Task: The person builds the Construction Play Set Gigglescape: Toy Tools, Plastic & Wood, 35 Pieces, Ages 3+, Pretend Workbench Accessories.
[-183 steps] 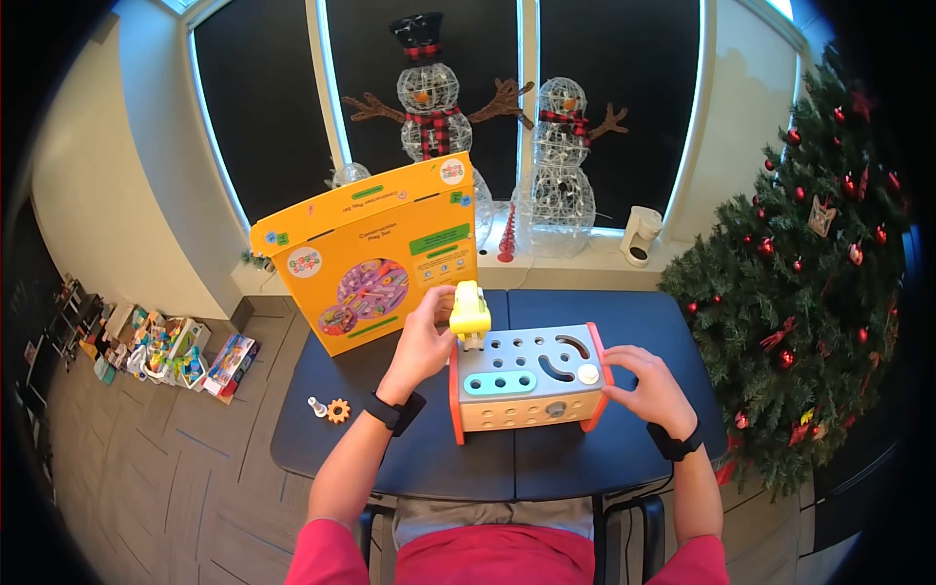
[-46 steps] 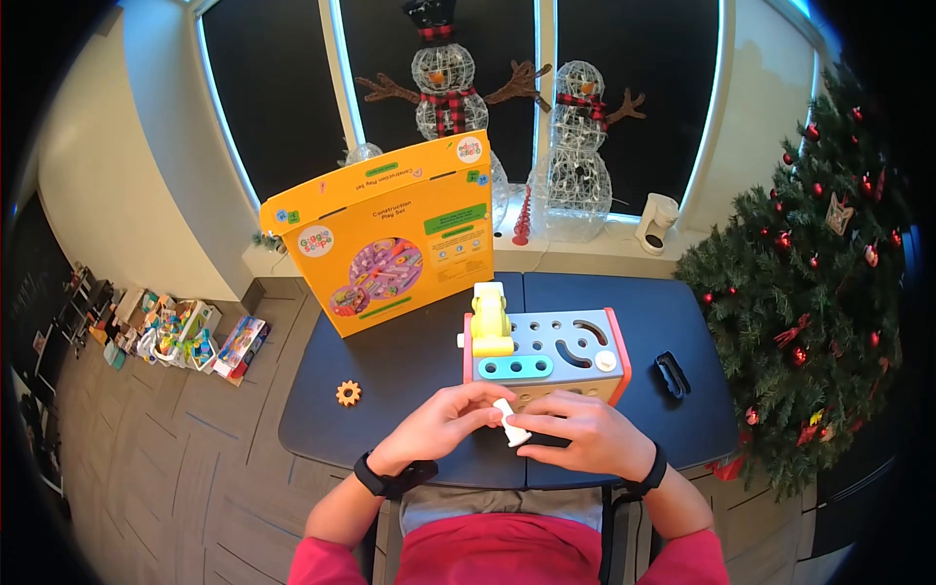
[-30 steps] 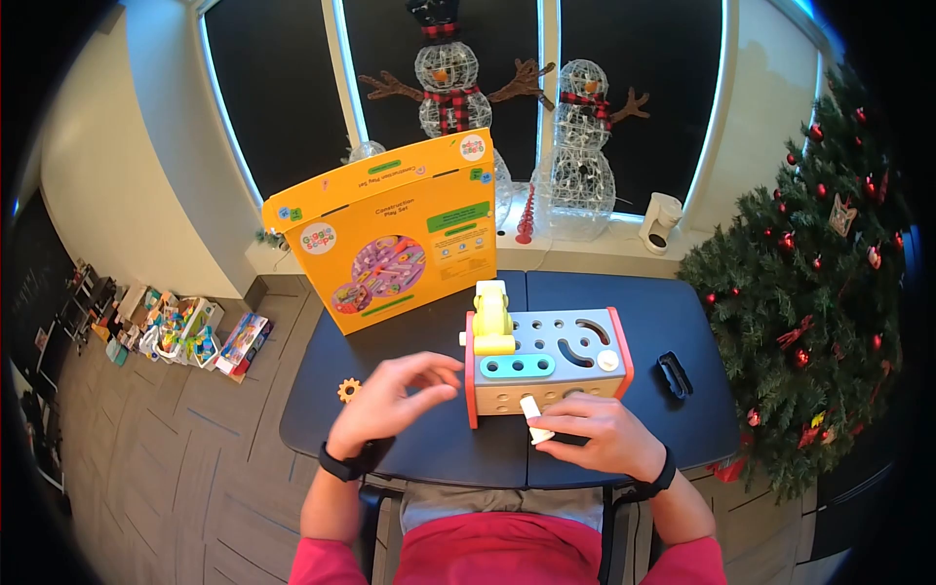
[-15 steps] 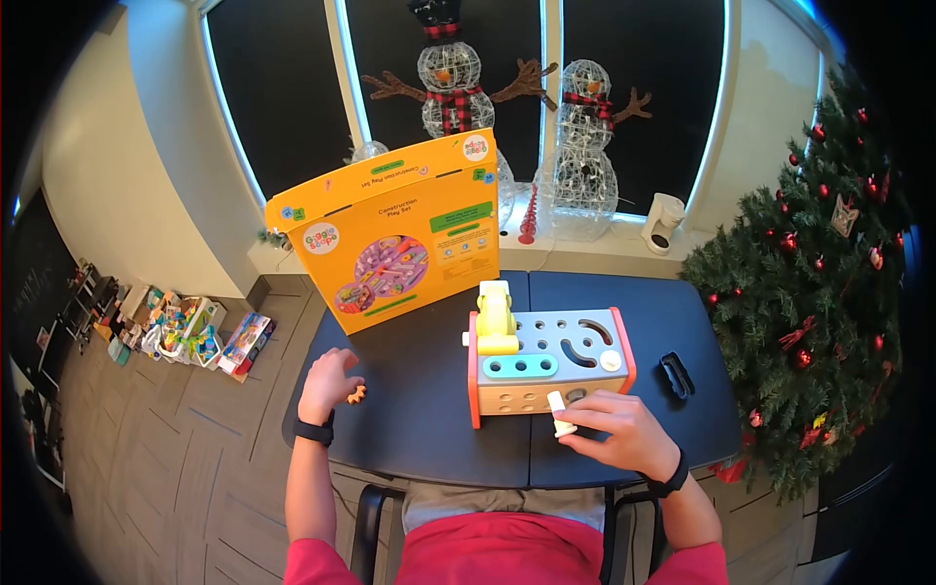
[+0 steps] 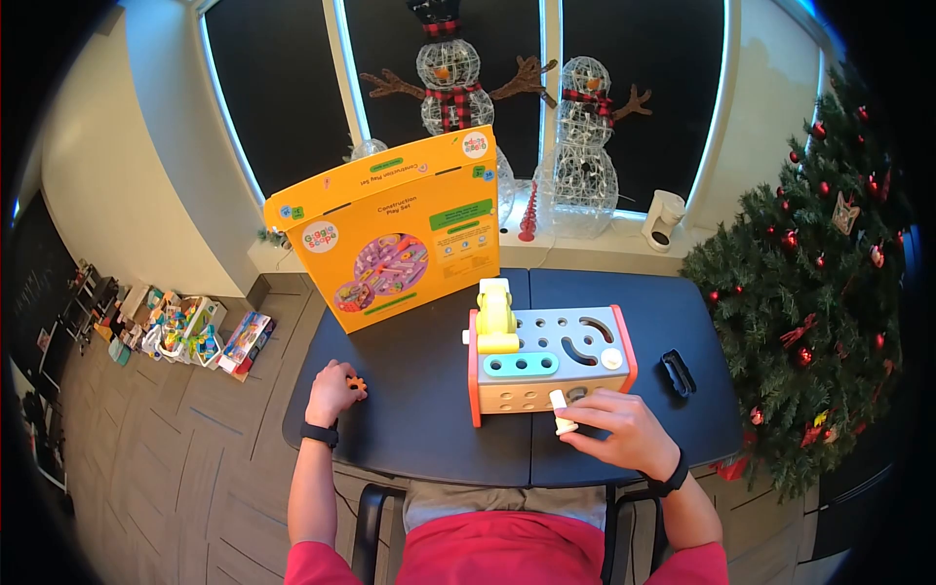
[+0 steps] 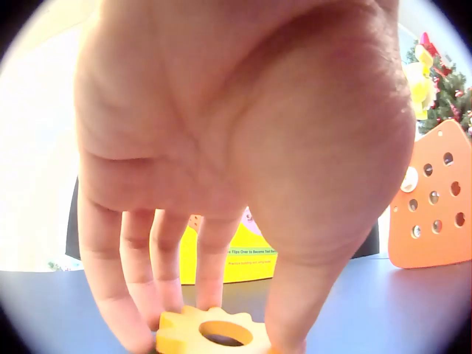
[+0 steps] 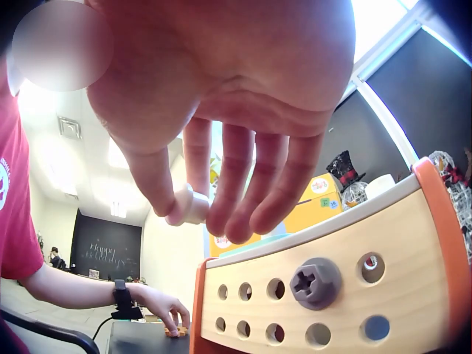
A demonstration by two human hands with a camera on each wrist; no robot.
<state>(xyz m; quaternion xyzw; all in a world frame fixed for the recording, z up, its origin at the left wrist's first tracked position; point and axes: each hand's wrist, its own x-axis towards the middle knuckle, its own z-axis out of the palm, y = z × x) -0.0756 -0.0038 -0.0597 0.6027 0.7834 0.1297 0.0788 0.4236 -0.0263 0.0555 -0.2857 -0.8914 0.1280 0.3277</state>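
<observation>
At the table's left side my left hand [image 5: 332, 392] pinches a toy gear wheel [image 6: 214, 328], orange-yellow with a round hole, between thumb and fingertips. My right hand [image 5: 627, 429] holds a white toy bolt [image 5: 562, 413] by the thumb and fingers, just in front of the toy workbench [image 5: 531, 398]. The workbench has a grey top with holes and curved slots, and red-orange ends. A yellow toy piece [image 5: 496, 317] stands on its left end, and a teal strip with holes [image 5: 521, 365] lies on top. A grey bolt head [image 7: 316, 283] sits in its wooden front.
A yellow play-set box [image 5: 390, 244] stands at the table's back left. A black strap-like thing [image 5: 677, 373] lies right of the workbench. A decorated Christmas tree [image 5: 809, 283] stands beyond the table's right edge; wire snowmen [image 5: 577, 175] stand by the windows.
The yellow piece, earlier in my left hand, now stands on the workbench. My left hand has left the bolt and moved left to the gear. My right hand has shifted right with the bolt.
</observation>
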